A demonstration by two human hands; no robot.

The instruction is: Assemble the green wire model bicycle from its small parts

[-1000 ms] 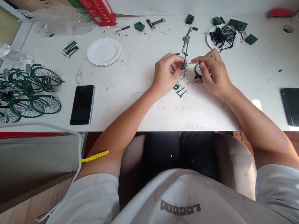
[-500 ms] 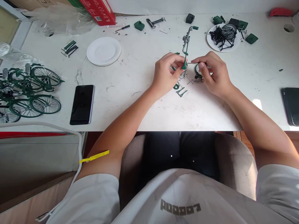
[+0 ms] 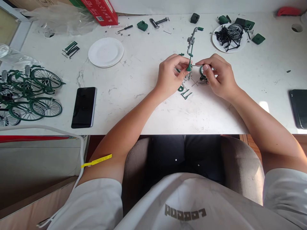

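Note:
My left hand [image 3: 171, 74] is closed around a green model bicycle frame [image 3: 189, 67], whose grey handlebar with green grips points away from me. Pinched in my right hand [image 3: 221, 75] is a small screwdriver [image 3: 198, 65]; its thin shaft reaches left to the frame, and most of its handle is hidden by the fingers. Under my right fingers lies a small wheel [image 3: 202, 71], partly covered. On the table just below the hands are a green ring [image 3: 180, 88], a green forked part [image 3: 186, 95] and several thin metal pins.
Several green model bicycles [image 3: 35, 92] lie at the left beside a phone [image 3: 83, 107]. Stacked white paper plates [image 3: 106, 52] sit behind it. Another plate [image 3: 217, 42] at the back right holds black bicycle parts. A dark device [image 3: 298, 108] lies at the right edge. A white cable [image 3: 82, 150] hangs near my left arm.
Both hands keep almost the same pose, with the screwdriver still against the frame. The whole view has shifted very slightly.

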